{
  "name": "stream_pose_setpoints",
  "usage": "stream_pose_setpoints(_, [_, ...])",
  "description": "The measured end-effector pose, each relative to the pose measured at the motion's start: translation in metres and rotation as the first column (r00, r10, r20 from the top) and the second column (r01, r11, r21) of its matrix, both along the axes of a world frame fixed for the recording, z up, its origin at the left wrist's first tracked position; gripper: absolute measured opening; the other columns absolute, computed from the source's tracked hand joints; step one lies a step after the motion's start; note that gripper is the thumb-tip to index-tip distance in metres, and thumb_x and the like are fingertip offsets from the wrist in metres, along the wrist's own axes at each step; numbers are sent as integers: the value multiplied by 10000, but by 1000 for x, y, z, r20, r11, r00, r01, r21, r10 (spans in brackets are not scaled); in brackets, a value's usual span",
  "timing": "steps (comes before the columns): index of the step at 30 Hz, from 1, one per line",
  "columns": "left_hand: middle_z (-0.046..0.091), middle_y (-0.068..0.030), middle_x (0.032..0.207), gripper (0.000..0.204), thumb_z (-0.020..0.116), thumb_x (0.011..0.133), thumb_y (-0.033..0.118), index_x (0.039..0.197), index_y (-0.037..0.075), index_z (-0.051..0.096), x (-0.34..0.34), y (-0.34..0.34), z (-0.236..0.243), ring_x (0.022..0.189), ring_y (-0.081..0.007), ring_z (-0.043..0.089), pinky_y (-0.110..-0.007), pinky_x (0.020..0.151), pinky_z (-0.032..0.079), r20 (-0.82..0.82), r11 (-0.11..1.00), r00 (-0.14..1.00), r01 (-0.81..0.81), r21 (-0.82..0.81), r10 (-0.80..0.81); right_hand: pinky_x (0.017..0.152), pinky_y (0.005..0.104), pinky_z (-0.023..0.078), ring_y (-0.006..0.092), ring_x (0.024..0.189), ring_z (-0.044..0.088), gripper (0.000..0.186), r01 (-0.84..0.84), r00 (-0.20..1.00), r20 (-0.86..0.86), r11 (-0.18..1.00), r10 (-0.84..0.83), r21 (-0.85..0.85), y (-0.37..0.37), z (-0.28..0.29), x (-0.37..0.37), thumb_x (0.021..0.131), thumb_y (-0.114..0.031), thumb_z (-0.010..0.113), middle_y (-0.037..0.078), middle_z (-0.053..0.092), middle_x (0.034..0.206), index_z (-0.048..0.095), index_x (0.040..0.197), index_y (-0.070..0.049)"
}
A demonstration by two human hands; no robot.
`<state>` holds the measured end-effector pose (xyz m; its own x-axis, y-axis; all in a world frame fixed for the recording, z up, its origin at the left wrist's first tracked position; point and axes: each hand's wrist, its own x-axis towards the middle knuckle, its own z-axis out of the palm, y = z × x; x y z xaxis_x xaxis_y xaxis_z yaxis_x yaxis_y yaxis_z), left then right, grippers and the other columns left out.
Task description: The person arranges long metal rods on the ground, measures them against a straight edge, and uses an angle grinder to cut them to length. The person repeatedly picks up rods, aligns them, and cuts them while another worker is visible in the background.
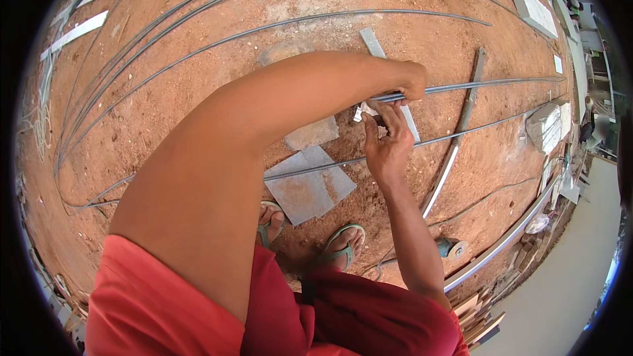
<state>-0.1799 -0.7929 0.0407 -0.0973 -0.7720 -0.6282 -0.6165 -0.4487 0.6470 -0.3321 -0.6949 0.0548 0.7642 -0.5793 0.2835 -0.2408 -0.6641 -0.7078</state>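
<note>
My left arm reaches across from the left, and my left hand is closed around a bundle of thin grey metal rods. Just below it, my right hand has its fingers bent up against the rods, thumb opposite them. A small whitish scrap shows beside the right fingertips. What the right fingers pinch is partly hidden. Under the rods lies a flat grey strip, partly covered by my hands.
Long bent rods curve over the reddish dirt. Grey slabs lie before my sandalled feet. A bar crosses under the rods at right. An angle grinder lies beside my right forearm. A white block stands farther right.
</note>
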Motion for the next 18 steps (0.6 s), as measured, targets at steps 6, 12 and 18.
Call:
stream_pose_setpoints(6, [762,-157,763,314,699,972,200,777,-34,774,1,1,3,701,-270,746,-436,600,588,13,998,1000,26,-55,-26,897,419,574,362,1041,712,323,-26,999,-40,1000,26,-15,0,1,10,864,105,685,210,692,1146,731,1164,-6])
stream_pose_setpoints(12, [755,-178,772,347,680,993,219,780,-41,768,3,3,6,705,-285,741,-442,611,590,-14,1000,1000,0,-20,0,859,439,574,380,1012,702,304,-76,994,-82,995,71,-59,-1,5,21,866,99,678,225,678,1124,729,1153,15])
stream_pose_setpoints(18, [750,-213,837,371,626,1031,249,871,-64,742,3,7,11,728,-305,732,-476,632,595,-93,995,993,-62,82,70,823,447,569,393,952,702,293,-162,958,-258,977,122,-137,2,21,16,834,117,662,226,698,1103,746,1100,29])
